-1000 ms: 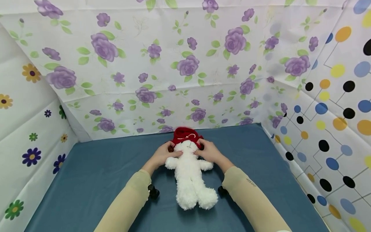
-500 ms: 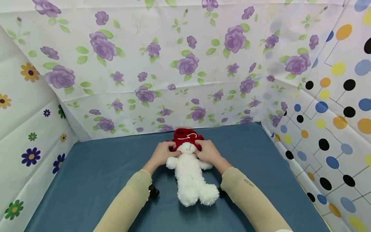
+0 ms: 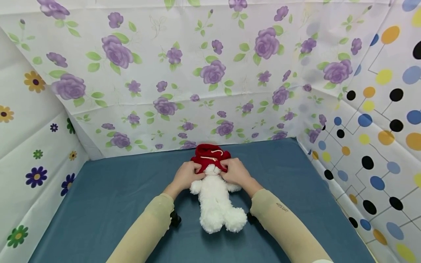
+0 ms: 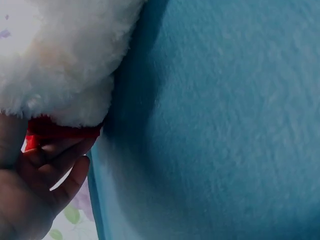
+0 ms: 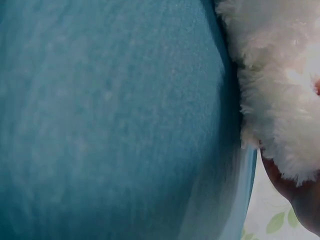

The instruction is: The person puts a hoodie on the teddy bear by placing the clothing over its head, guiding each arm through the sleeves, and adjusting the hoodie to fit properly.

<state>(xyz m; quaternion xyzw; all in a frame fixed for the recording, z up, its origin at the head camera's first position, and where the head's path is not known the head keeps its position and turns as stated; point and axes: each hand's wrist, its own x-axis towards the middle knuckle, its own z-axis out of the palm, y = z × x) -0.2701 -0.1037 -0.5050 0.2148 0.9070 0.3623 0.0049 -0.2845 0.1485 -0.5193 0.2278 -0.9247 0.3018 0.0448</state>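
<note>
A white fluffy plush toy [image 3: 215, 204] lies on its back, legs toward me, with a red cloth garment [image 3: 208, 152] with cream cords over the top of its head. Only the muzzle shows below the red edge in the head view. My left hand [image 3: 186, 176] grips the garment's edge at the left of the toy's head, thumb by its neck. On the opposite side my right hand [image 3: 237, 173] pinches the edge in the same way. In the left wrist view, fingers [image 4: 62, 159] lie against the red cloth beneath the white fur. The right wrist view shows little of that hand.
A blue cloth [image 3: 128, 204] covers the table. Behind it hangs a white sheet with purple flowers [image 3: 210, 106]; a flowered sheet [image 3: 36, 157] stands at the left and a dotted one [image 3: 371, 146] at the right.
The red garment has come further down over the toy's head, covering more of its face. Both hands have kept hold of it at the sides and shifted only slightly.
</note>
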